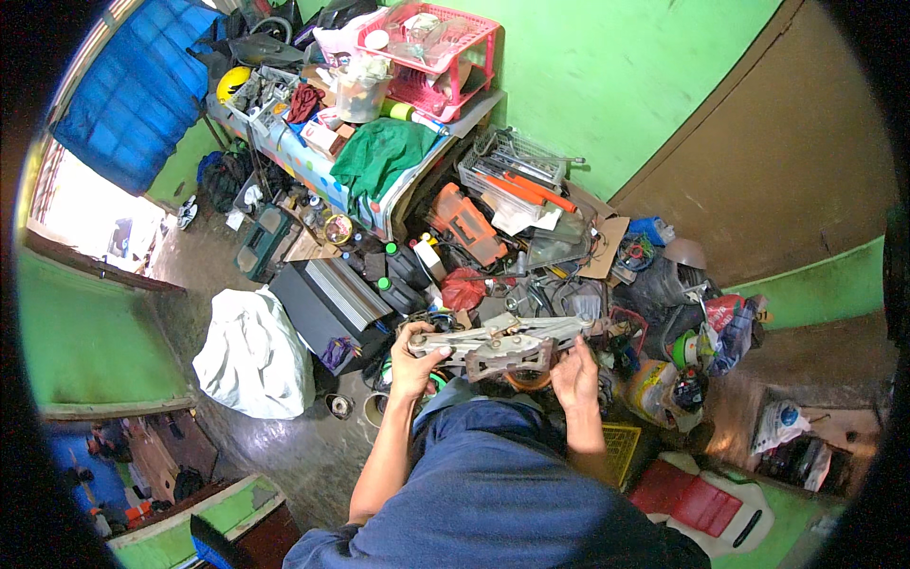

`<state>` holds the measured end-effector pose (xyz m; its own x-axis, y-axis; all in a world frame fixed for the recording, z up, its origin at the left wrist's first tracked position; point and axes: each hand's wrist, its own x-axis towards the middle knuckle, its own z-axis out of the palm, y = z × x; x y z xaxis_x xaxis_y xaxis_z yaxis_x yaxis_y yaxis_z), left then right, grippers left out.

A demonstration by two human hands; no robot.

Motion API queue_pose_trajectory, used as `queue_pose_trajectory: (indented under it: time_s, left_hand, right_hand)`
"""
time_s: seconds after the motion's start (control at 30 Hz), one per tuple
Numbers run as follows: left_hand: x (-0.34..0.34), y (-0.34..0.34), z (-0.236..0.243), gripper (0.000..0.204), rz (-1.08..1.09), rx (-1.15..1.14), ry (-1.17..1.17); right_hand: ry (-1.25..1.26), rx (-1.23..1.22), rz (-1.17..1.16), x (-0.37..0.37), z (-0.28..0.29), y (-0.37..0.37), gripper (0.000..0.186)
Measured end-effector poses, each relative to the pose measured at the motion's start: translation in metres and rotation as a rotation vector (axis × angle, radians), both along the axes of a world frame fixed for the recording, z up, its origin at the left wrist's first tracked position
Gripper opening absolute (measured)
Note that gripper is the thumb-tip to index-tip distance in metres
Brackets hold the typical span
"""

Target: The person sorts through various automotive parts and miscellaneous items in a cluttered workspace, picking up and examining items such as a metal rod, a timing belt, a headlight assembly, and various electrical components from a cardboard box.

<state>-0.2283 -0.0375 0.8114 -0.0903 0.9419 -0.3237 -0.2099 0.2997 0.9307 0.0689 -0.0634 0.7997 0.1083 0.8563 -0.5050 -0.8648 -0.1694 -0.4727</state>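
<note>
Head view, looking straight down at our lap: we've got a long, grimy grey metal bracket (502, 343) held crosswise above our knees, in front of a heap of clutter. Our left hand (413, 365) is wrapped around its left end, fingers curled over the top near a round boss, so that's a firm closed grip on the part. Our right hand (574, 372) sits under the right half, fingers closed on the lower edge, though how tight that hold is we can't quite make out at this size. The bracket looks like a cast linkage or pedal-type piece with cutouts, but the fisheye makes it hard to be sure.

Just behind it there's a black case (332, 305) with a ribbed silver top, a white sack (251, 356) to its left on the wet floor, an orange power tool (466, 226), and a wire basket (517, 163) against the green wall (626, 76). A pink plastic crate (438, 52) sits on the table further back.
</note>
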Motion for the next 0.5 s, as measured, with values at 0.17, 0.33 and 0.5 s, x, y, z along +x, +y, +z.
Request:
queue_pose_trajectory:
  time_s: [0.17,0.33,0.5]
  left_hand:
    - [-0.032,0.005,0.009,0.049,-0.003,0.096,-0.038]
    - [-0.039,0.006,0.021,0.052,-0.002,0.073,-0.086]
    - [-0.035,0.021,0.03,0.062,-0.095,0.139,-0.023]
  right_hand:
    - [-0.153,0.095,0.011,-0.022,0.018,0.001,0.054]
    - [-0.335,0.163,0.066,-0.023,0.045,0.007,0.052]
    - [-0.364,0.219,0.052,-0.013,0.055,0.011,0.054]
